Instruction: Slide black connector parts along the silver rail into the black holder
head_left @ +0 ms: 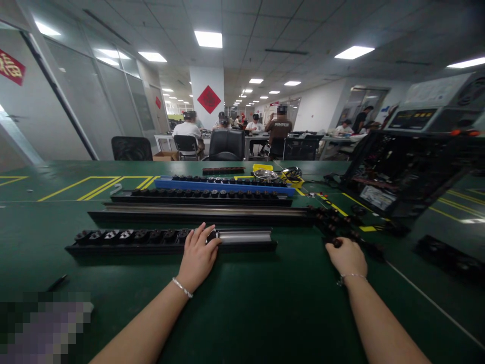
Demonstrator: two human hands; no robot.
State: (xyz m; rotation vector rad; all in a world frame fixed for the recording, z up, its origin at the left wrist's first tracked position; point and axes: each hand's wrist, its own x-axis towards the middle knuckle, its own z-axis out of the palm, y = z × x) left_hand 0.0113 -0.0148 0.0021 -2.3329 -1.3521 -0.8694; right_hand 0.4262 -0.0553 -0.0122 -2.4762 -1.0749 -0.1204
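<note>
My left hand (197, 253) rests on the nearest long black rail (248, 241), fingers spread flat over the last of the black round parts (129, 235) that fill its left half. The rail's right half shows a bare silver channel. My right hand (346, 255) is closed at the near end of a loose heap of small black parts (335, 222), pinching one dark piece at its fingertips. Both wrists wear thin bracelets.
Behind lie more rails: an empty black one (197, 213), a filled black one (200, 196), a blue one (227, 184). A metal bowl (265, 175) and yellow tray sit beyond. A dark open machine (397, 172) stands right. People sit at far tables.
</note>
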